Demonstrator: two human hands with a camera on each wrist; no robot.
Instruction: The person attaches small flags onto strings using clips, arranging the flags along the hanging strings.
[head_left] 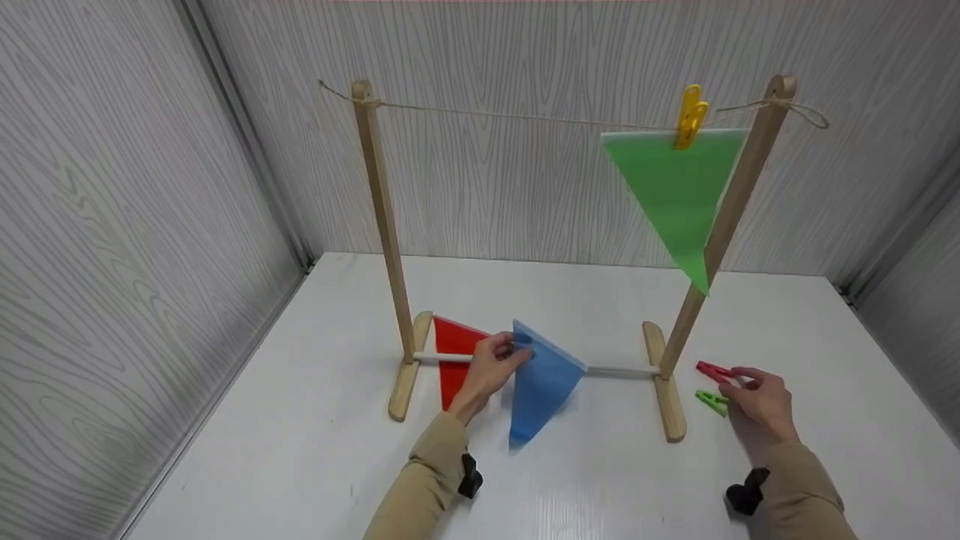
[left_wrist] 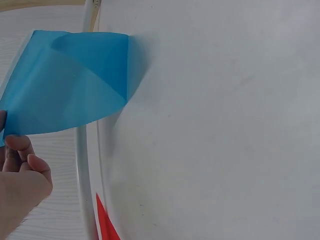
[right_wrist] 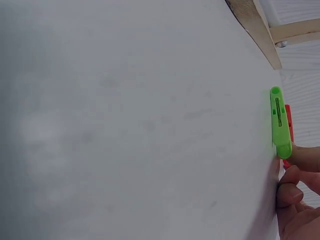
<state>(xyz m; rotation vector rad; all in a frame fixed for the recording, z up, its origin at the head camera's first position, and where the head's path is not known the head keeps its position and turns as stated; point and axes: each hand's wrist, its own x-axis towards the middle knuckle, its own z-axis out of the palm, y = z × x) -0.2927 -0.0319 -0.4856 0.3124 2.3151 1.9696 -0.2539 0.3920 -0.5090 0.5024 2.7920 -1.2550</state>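
Note:
My left hand (head_left: pixel 491 369) pinches a blue triangular pennant (head_left: pixel 544 386) near the end of its pale top edge, its tip hanging downward. In the left wrist view the blue pennant (left_wrist: pixel 75 82) bends over at its far end. Behind that hand a red pennant (head_left: pixel 456 352) lies across the stand's white bar, partly hidden. At the right, my right hand (head_left: pixel 761 401) pinches the end of a red clothespin (head_left: pixel 714 371) between thumb and forefinger. A green clothespin (head_left: pixel 711 403) lies just beside the thumb; in the right wrist view the green clothespin (right_wrist: pixel 281 122) covers much of the red one.
A wooden stand has a left post (head_left: pixel 384 225), a right post (head_left: pixel 727 225) and a low white bar (head_left: pixel 622 370). Twine (head_left: pixel 487 114) runs between the post tops. On it hangs a green pennant (head_left: pixel 679 187) with a yellow clothespin (head_left: pixel 690 120). Grey wood-grain walls enclose the white table (head_left: pixel 300 450).

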